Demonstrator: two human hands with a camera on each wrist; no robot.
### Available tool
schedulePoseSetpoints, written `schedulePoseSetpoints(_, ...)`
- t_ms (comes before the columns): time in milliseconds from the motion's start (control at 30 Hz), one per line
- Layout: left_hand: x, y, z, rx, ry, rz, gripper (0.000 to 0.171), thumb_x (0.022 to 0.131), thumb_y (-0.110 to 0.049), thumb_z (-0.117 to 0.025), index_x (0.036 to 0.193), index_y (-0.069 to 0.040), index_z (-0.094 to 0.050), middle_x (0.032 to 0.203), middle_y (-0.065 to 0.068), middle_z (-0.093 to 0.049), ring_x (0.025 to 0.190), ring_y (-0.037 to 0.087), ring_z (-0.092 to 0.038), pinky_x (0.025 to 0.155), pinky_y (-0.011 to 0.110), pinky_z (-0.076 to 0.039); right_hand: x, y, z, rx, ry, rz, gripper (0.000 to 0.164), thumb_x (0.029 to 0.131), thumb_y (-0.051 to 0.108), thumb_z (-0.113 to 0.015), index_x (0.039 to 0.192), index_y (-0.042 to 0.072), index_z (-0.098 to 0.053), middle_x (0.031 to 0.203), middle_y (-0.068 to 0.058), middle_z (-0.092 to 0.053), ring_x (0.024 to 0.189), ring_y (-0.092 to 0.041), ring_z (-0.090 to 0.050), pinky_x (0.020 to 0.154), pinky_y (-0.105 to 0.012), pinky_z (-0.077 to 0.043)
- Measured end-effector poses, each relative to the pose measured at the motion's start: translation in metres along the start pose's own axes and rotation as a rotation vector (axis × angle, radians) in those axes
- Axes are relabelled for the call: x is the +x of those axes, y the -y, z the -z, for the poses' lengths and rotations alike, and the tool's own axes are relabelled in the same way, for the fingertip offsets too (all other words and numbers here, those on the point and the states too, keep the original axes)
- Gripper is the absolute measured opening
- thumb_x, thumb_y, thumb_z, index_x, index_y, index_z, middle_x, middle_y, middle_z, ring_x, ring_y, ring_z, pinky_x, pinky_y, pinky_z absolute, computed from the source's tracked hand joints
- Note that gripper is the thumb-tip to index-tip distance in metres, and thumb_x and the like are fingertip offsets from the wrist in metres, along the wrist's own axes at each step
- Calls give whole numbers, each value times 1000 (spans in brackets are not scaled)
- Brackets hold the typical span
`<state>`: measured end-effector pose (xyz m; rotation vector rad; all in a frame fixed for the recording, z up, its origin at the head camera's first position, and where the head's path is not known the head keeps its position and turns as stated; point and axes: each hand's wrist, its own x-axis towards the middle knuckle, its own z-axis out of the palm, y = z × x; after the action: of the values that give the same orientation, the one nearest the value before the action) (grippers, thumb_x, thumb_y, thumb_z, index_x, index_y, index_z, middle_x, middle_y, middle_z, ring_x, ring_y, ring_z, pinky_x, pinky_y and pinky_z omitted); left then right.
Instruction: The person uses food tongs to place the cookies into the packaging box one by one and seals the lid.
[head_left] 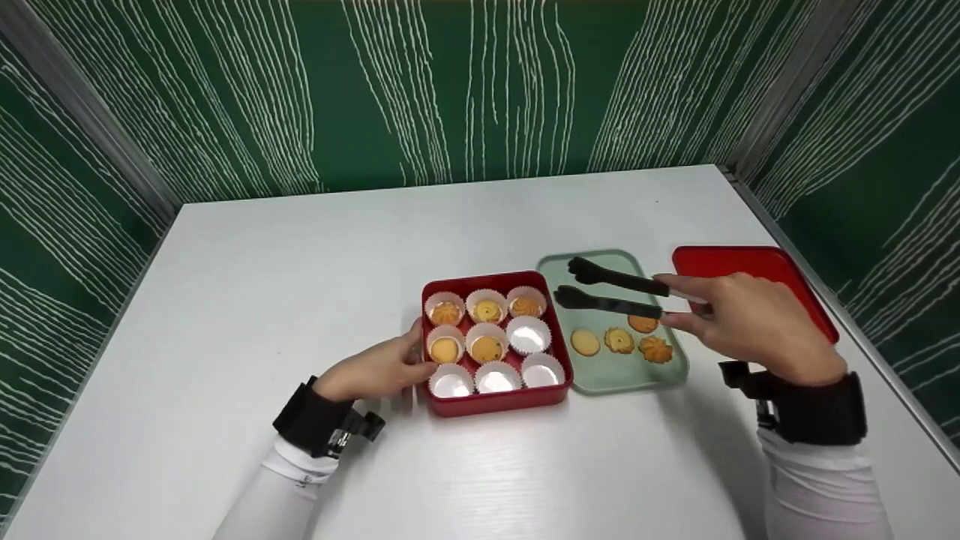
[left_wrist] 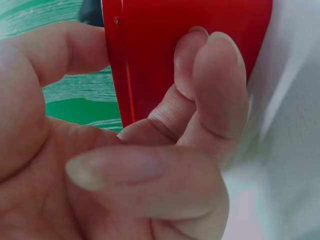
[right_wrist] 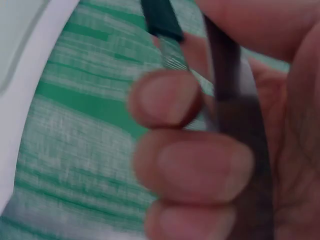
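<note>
Nine white paper cups (head_left: 529, 334) sit inside the red box (head_left: 487, 406) in the head view; five hold cookies (head_left: 487, 349), and the other four show bare bottoms. The box stands on the counter (head_left: 300, 262) at about three o'clock from the left hand (head_left: 379, 369), whose loosely bent fingers touch its side. The right hand (head_left: 757, 319) grasps black-tipped tongs (head_left: 619, 306), their tips parted at about ten o'clock from it, above the pale green tray (head_left: 626, 381). That tray, at nine o'clock from the right hand, bears four more cookies, one partly hidden by the tongs. A red tray (head_left: 720, 259) lies at about twelve o'clock from that hand.

The left wrist view shows the box at twelve o'clock, with relaxed fingers (left_wrist: 220, 85) against its wall.

The right wrist view, blurred, shows bent fingers (right_wrist: 195, 162) holding the tongs; a pale tray edge appears at ten o'clock.
</note>
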<state>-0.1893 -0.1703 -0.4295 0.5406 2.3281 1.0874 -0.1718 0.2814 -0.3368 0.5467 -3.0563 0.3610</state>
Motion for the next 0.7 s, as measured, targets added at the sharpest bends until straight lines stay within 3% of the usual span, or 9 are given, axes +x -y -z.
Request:
schedulePoseSetpoints(167, 0, 0, 0, -14, 0, 10, 88, 106, -23, -60, 165, 4, -2, 79, 1, -56, 64, 15, -55, 61, 30, -46, -4, -26, 2, 44, 104, -88, 57, 96, 29, -75, 148, 10, -61, 73, 4, -68, 60, -15, -58, 56, -35, -43)
schedulePoseSetpoints(267, 0, 0, -1, -34, 12, 11, 87, 106, -23, -60, 166, 3, -1, 80, 4, -59, 63, 15, -56, 59, 29, -46, -5, -33, -3, 45, 157, -91, 59, 95, 30, -76, 148, 10, -61, 73, 4, -68, 66, -17, -58, 57, -35, -44)
schedulePoseSetpoints(467, -1, 1, -1, -70, 22, -3, 85, 107, -21, -60, 167, 1, -3, 84, 7, -65, 66, 20, -63, 59, 29, -48, -4, -33, -14, 30, 231, -61, 57, 92, 33, -80, 143, 12, -67, 76, 5, -65, 77, -20, -57, 59, -35, -44)
schedulePoseSetpoints(567, -2, 1, 0, -38, 13, 2, 86, 106, -23, -61, 166, 2, -4, 79, 4, -61, 63, 17, -58, 58, 28, -45, -1, -29, -19, 13, 228, -53, 56, 89, 34, -83, 140, 15, -70, 90, -1, -71, 81, -21, -58, 60, -35, -46)
schedulePoseSetpoints(700, -1, 2, 0, -26, 6, 6, 86, 106, -23, -61, 166, 2, -4, 79, 4, -59, 62, 16, -55, 57, 27, -44, 1, -25, -23, -16, 233, -58, 59, 87, 37, -84, 140, 16, -69, 96, -5, -72, 84, -23, -59, 61, -36, -46)
